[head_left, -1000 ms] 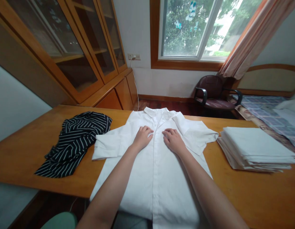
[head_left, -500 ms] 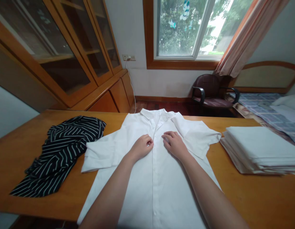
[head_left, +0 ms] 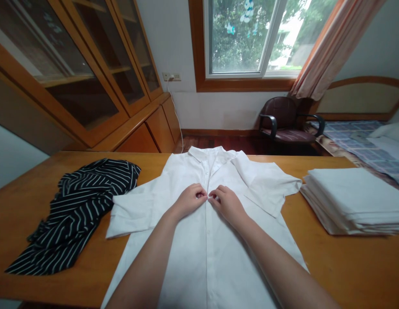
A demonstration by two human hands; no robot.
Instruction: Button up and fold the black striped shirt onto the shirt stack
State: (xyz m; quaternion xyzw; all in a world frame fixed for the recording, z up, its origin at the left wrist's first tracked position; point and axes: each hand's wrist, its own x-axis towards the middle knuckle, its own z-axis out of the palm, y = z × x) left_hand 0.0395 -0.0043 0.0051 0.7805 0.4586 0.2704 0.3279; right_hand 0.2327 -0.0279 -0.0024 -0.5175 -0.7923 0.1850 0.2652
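A white short-sleeved shirt [head_left: 189, 253] lies front up on the wooden table [head_left: 341, 274], its collar at the far edge and its neck parted. My left hand [head_left: 190, 199] pinches the front placket a little below the collar, fingers curled. Right beside it, my right hand [head_left: 226, 201] pinches the same placket from the other side. The fingertips of both hands nearly meet there. Whatever button lies between them is hidden. Lower down, the placket runs straight toward me.
A crumpled black striped garment [head_left: 80, 210] lies on the left of the table. Folded white cloths [head_left: 357, 199] are stacked at the right. Beyond the table stand a glass-door cabinet [head_left: 122, 124], an armchair [head_left: 283, 118] and a bed [head_left: 357, 133].
My right hand has moved left to the placket, and its fingers have closed in a pinch beside the left. My left hand stays at the placket. The view has shifted slightly.
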